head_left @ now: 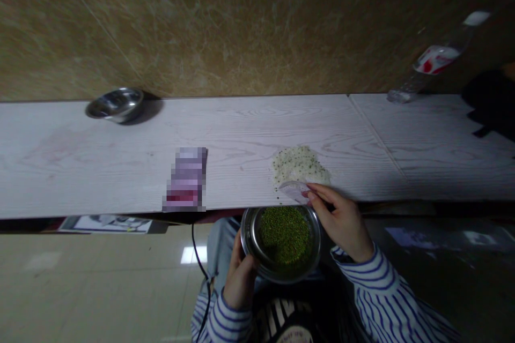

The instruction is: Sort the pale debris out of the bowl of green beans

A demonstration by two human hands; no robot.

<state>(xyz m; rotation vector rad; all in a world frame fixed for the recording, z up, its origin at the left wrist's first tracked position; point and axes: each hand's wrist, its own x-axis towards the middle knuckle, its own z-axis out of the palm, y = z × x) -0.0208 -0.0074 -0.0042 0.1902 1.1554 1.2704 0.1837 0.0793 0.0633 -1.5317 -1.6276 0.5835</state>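
Observation:
My left hand [240,277] grips the rim of a round metal bowl [248,236] just off the counter's front edge. Green mung beans [286,236] fill much of its visible inside. Between the fingers and thumb of my right hand [341,218] is a thin, translucent plastic piece [295,191] with a pinkish patch; its exact kind is unclear. It lies at the near side of a pile of white grains [300,165], which look like rice, dotted with green beans. A few beans sit loose near the counter's edge.
An apparently empty metal bowl [116,106] rests tilted at the back left of the white counter [241,128]. A blurred-out flat purple object [185,178] lies left of the pile. A clear bottle [436,60] and a dark bundle [488,99] are at the right. A black cable [197,252] hangs below.

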